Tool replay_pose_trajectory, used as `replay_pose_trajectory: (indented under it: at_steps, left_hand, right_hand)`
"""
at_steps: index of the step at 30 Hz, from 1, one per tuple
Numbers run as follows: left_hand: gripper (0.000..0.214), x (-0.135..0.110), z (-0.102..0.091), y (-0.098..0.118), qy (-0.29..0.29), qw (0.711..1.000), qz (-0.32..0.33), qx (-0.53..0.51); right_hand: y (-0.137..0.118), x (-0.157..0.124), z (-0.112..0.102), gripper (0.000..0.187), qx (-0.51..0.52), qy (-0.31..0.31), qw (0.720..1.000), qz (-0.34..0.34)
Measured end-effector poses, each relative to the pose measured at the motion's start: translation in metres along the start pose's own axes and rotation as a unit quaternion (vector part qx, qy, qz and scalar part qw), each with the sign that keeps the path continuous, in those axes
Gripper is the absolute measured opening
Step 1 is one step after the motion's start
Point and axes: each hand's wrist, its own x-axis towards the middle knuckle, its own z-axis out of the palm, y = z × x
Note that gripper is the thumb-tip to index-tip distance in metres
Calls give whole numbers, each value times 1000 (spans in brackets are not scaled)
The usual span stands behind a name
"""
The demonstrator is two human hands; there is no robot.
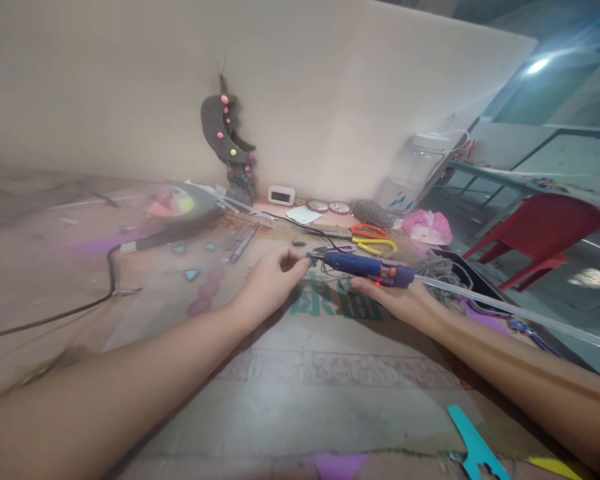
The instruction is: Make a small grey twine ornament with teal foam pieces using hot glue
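Note:
My right hand grips a blue hot glue gun with a long clear glue stick trailing out of its back toward the right. The gun's nozzle points left. My left hand is pinched closed on a small dark piece right at the nozzle tip. Both hands hover over a sheet of cardboard with green print that covers the table.
Orange and yellow scissors lie behind the gun. A grey crescent ornament with coloured beads leans on the wall. A white clock, a pink bag, grey cord, a black cable, a red chair and teal cut-outs surround the work area.

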Motion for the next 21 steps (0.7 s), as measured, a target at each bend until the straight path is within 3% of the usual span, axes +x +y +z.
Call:
replay_pose_trajectory:
  at_steps: [15, 21]
  left_hand:
    - [19, 0, 0, 1, 3, 1000, 6, -6]
    - [19, 0, 0, 3, 2, 1000, -5, 1]
  right_hand:
    - [-1, 0, 1, 28, 5, 3, 1000, 11]
    - [-6, 2, 1, 36, 3, 18, 1000, -9]
